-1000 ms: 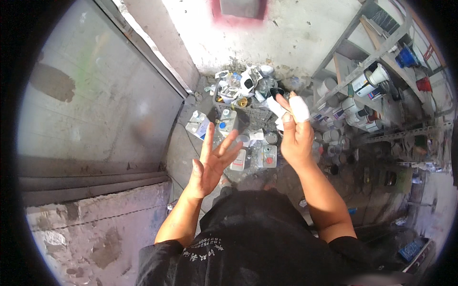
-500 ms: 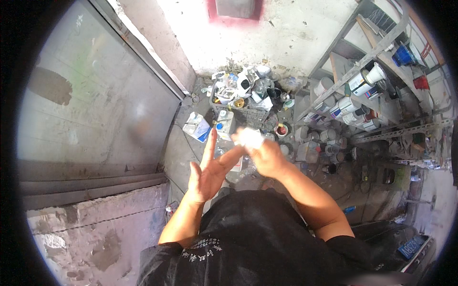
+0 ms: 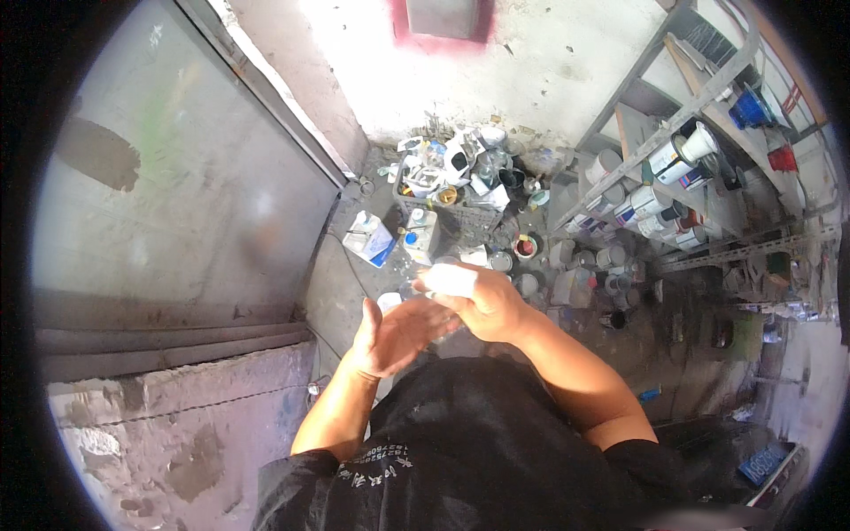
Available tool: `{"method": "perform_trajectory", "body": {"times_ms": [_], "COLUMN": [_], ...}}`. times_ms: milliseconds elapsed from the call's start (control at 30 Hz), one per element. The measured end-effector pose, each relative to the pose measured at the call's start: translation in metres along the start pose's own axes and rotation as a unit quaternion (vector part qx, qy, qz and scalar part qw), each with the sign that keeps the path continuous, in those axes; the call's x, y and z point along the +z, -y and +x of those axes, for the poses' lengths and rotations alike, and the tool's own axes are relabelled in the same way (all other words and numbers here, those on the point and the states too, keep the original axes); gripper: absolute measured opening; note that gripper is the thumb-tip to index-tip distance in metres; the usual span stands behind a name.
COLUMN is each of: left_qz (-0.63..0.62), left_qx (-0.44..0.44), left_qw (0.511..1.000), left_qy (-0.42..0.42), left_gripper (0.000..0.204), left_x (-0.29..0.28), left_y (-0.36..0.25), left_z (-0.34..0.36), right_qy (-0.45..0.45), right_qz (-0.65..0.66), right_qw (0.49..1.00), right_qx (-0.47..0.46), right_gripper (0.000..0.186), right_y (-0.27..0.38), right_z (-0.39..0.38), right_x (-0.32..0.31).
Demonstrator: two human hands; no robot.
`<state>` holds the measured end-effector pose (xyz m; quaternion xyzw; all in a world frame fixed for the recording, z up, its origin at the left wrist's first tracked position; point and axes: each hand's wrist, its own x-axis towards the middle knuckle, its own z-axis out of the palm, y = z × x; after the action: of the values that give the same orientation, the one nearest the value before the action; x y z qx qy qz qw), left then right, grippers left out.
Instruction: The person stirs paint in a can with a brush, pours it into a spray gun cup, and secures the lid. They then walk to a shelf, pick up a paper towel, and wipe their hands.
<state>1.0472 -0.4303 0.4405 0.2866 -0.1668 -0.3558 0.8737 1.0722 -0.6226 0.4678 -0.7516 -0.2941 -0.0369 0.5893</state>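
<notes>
My right hand [image 3: 482, 305] is closed around a small white container [image 3: 450, 280], held tipped over my left palm. My left hand [image 3: 394, 334] lies flat just under it, palm up, fingers together and reaching beneath the right hand. Both hands meet in front of my chest, above my black shirt [image 3: 469, 451]. What comes out of the container is too small to tell.
Below lies a dirty floor with a white jug [image 3: 423, 234], a blue and white carton [image 3: 370, 239] and a heap of cans and bottles [image 3: 460, 173]. A metal rack [image 3: 673, 115] with paint tins stands on the right. A grey metal door [image 3: 177, 186] fills the left.
My right hand has come down from up right with the white container and now sits over my left palm. The left fingers, spread wide before, have closed together.
</notes>
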Motion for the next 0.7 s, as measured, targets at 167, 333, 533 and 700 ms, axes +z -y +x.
{"method": "perform_trajectory", "body": {"times_ms": [167, 333, 533, 700], "left_qz": [-0.113, -0.172, -0.157, 0.039], "left_qx": [-0.018, -0.013, -0.022, 0.000], "left_qw": [0.993, 0.985, 0.987, 0.995], "left_qy": [-0.019, -0.010, -0.009, -0.094], "left_gripper": [0.115, 0.115, 0.117, 0.118], "left_x": [0.010, 0.012, 0.017, 0.012], "left_y": [-0.007, -0.009, -0.004, -0.010], "left_z": [-0.003, 0.004, 0.002, 0.002], "right_qy": [-0.157, 0.000, 0.041, -0.191], "right_qz": [0.005, -0.057, 0.086, 0.098], "right_qw": [0.987, 0.998, 0.978, 0.975], "right_qx": [0.035, 0.001, 0.186, 0.047], "right_gripper": [0.033, 0.026, 0.030, 0.045], "right_y": [-0.007, 0.010, -0.005, -0.006], "right_z": [-0.011, -0.004, -0.016, -0.023], "right_x": [-0.018, -0.005, -0.005, -0.015]}}
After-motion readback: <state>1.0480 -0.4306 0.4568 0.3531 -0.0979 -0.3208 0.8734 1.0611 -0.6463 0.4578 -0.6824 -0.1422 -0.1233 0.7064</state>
